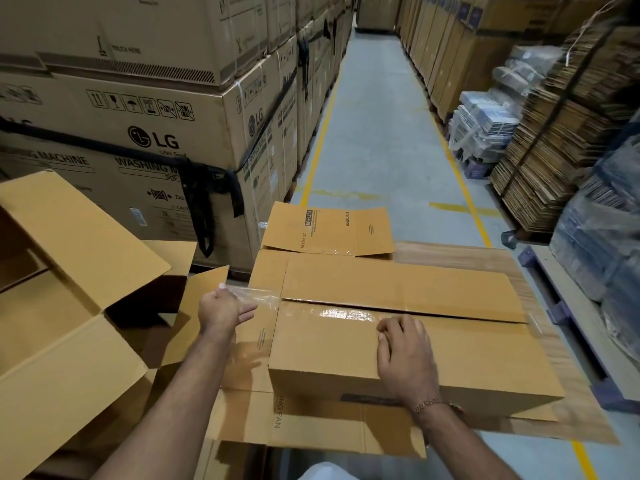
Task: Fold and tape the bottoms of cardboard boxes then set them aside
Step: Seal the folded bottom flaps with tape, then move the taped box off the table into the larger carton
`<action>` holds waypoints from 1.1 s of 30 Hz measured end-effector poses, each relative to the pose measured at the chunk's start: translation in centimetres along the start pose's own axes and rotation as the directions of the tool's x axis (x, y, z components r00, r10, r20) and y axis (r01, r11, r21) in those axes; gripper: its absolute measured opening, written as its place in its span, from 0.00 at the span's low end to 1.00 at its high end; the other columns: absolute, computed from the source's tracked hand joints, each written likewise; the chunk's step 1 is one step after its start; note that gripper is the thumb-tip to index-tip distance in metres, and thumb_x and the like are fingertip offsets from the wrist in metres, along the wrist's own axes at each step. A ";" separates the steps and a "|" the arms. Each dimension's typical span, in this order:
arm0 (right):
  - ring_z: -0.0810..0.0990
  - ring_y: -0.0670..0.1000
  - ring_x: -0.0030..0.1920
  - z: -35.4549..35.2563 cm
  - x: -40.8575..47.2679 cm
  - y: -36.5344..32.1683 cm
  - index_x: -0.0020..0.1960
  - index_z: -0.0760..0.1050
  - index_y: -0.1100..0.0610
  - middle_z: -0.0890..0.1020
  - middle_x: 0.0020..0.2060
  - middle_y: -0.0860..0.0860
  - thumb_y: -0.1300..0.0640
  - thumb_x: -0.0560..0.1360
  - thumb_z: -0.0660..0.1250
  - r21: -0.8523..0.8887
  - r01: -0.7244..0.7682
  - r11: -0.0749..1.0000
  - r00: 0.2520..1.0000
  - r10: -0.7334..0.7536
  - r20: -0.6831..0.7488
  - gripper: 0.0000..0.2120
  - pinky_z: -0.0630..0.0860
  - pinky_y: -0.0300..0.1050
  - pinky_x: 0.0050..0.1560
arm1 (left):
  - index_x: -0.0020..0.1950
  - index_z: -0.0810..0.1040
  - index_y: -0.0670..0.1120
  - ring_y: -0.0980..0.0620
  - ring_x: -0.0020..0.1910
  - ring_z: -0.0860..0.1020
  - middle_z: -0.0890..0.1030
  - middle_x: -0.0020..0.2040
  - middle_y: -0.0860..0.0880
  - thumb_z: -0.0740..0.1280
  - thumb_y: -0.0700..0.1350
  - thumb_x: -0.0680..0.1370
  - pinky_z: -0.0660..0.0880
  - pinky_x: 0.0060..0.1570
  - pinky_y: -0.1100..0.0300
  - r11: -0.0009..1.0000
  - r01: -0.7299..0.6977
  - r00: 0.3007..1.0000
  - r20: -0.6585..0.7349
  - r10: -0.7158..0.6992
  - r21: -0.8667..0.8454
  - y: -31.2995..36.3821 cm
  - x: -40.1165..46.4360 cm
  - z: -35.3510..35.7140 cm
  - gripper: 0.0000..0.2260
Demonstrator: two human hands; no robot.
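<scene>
The box point(398, 344) lies in front of me on flat cardboard sheets point(540, 271), with its bottom side up and its two long flaps folded together. A strip of clear tape point(332, 312) runs along the seam between them.

My left hand point(221, 311) holds the free end of the tape past the left edge of the box, pinched near the fingertips as far as I can judge; the exact fingers I cannot tell. My right hand point(405, 348) rests on the near flap beside the tape, fingers bent and pressing down, with nothing held inside them.

I judge the box is empty, so it is light and can slide easily when I pull the tape. The cardboard is stiff at the edges but gives way in the middle of the flaps. The tape is thin, sticky and soft, and it can wrinkle or stick to itself. To lift the box away, I would take it at the two short ends, near the corners.

At my left stands an open box point(79, 306).
</scene>
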State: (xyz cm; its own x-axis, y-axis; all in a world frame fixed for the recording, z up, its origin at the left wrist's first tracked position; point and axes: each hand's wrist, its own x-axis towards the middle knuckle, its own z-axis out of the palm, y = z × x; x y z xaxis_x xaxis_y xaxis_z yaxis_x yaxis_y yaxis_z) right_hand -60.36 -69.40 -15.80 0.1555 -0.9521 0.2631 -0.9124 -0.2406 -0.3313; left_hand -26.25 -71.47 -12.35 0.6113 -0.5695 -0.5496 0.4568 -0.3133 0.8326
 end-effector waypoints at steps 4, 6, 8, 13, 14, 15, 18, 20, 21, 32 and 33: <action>0.68 0.47 0.50 0.1 0.1 -0.2 0.55 0.74 0.49 0.71 0.49 0.44 0.53 0.80 0.61 -0.010 -0.014 1.000 1.000 0.014 0.009 0.05 0.75 0.46 0.52 | 0.71 0.70 0.34 0.41 0.47 0.86 0.78 0.65 0.38 0.53 0.52 0.89 0.83 0.48 0.47 0.996 0.051 0.998 0.029 -0.049 -0.075 -0.5 -0.3 -1.2 0.23; 0.68 0.47 0.51 0.0 0.0 -0.4 0.56 0.75 0.49 0.71 0.50 0.45 0.51 0.80 0.61 -0.039 -0.021 0.999 1.000 0.021 -0.003 0.07 0.74 0.47 0.54 | 0.71 0.71 0.36 0.40 0.54 0.84 0.78 0.65 0.39 0.51 0.56 0.89 0.80 0.57 0.44 0.989 0.110 0.994 0.022 -0.109 -0.099 -0.7 -0.6 -1.8 0.25; 0.70 0.49 0.55 -0.1 0.0 -0.4 0.59 0.76 0.51 0.73 0.54 0.47 0.49 0.79 0.62 -0.084 -0.046 0.995 0.998 0.043 -0.036 0.11 0.73 0.49 0.58 | 0.73 0.71 0.40 0.39 0.57 0.83 0.81 0.62 0.41 0.53 0.59 0.87 0.80 0.56 0.44 1.000 0.030 0.995 -0.098 -0.029 0.007 -0.8 -1.2 -1.6 0.25; 0.69 0.54 0.71 -0.2 0.2 -0.4 0.70 0.73 0.54 0.72 0.67 0.51 0.39 0.80 0.58 -0.114 -0.075 0.991 0.997 0.074 -0.010 0.26 0.66 0.56 0.73 | 0.61 0.75 0.52 0.47 0.61 0.74 0.75 0.61 0.49 0.64 0.58 0.83 0.73 0.60 0.46 0.500 -0.561 0.714 0.081 0.695 0.660 -2.4 -3.8 0.2 0.12; 0.68 0.54 0.71 -0.2 0.2 -0.4 0.71 0.73 0.54 0.72 0.67 0.51 0.38 0.80 0.57 -0.125 -0.067 0.990 0.998 0.067 -0.006 0.27 0.66 0.56 0.74 | 0.59 0.76 0.53 0.51 0.59 0.72 0.75 0.58 0.52 0.64 0.57 0.83 0.73 0.60 0.49 0.385 -0.643 0.662 0.227 0.715 0.662 -2.7 -4.1 0.6 0.10; 0.68 0.54 0.71 -0.2 0.1 -0.4 0.71 0.73 0.54 0.72 0.67 0.51 0.37 0.80 0.57 -0.139 -0.059 0.989 0.998 0.058 -0.008 0.27 0.65 0.56 0.74 | 0.58 0.78 0.53 0.54 0.58 0.71 0.75 0.56 0.55 0.64 0.57 0.84 0.72 0.60 0.50 0.298 -0.704 0.629 0.371 0.683 0.644 -3.1 -4.2 0.9 0.09; 0.66 0.56 0.75 -0.4 -0.2 -0.3 0.71 0.74 0.54 0.73 0.70 0.52 0.37 0.81 0.56 -0.181 -0.052 0.982 0.999 0.050 -0.012 0.28 0.62 0.58 0.76 | 0.57 0.78 0.57 0.57 0.59 0.70 0.75 0.56 0.59 0.64 0.59 0.83 0.72 0.64 0.53 0.076 -0.811 0.536 0.684 0.495 0.581 -4.4 -4.5 2.1 0.09; 0.63 0.56 0.78 -0.4 -0.5 -0.3 0.72 0.73 0.54 0.73 0.72 0.52 0.36 0.81 0.56 -0.193 -0.050 0.980 0.999 0.050 -0.006 0.28 0.60 0.59 0.77 | 0.60 0.78 0.59 0.55 0.63 0.69 0.73 0.60 0.57 0.64 0.63 0.81 0.69 0.65 0.56 -0.004 -0.831 0.504 0.757 0.416 0.556 -5.1 -4.9 2.7 0.12; 0.61 0.56 0.79 -0.4 -0.6 -0.4 0.72 0.73 0.53 0.73 0.73 0.52 0.36 0.81 0.55 -0.195 -0.055 0.979 0.998 0.055 -0.005 0.29 0.59 0.59 0.77 | 0.63 0.77 0.59 0.54 0.65 0.68 0.72 0.62 0.56 0.65 0.64 0.80 0.68 0.65 0.57 -0.034 -0.838 0.487 0.775 0.403 0.545 -5.4 -5.2 3.0 0.15; 0.37 0.56 0.83 -2.1 0.4 0.8 0.84 0.49 0.48 0.39 0.84 0.53 0.21 0.73 0.53 -0.095 -0.145 0.985 0.973 0.159 0.168 0.49 0.49 0.64 0.81 | 0.80 0.63 0.57 0.48 0.76 0.58 0.67 0.76 0.52 0.67 0.81 0.61 0.50 0.77 0.43 -0.296 -0.789 0.474 0.839 0.267 0.539 -4.7 -7.6 4.4 0.52; 0.38 0.56 0.83 -2.8 0.7 1.3 0.84 0.50 0.48 0.41 0.84 0.53 0.20 0.72 0.54 -0.067 -0.154 0.986 0.973 0.163 0.162 0.50 0.49 0.64 0.81 | 0.80 0.63 0.57 0.48 0.75 0.59 0.67 0.74 0.51 0.69 0.80 0.61 0.53 0.77 0.44 -0.282 -0.788 0.478 0.832 0.281 0.547 -4.3 -8.0 4.6 0.53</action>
State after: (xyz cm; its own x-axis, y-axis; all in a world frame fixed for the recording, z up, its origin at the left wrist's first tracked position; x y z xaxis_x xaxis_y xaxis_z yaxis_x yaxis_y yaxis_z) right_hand -62.51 -69.89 -13.46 0.0639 -0.9965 0.0548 -0.9486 -0.0777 -0.3069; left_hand -36.09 -69.04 -11.26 -0.1177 -0.9926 0.0285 -0.9643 0.1211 0.2354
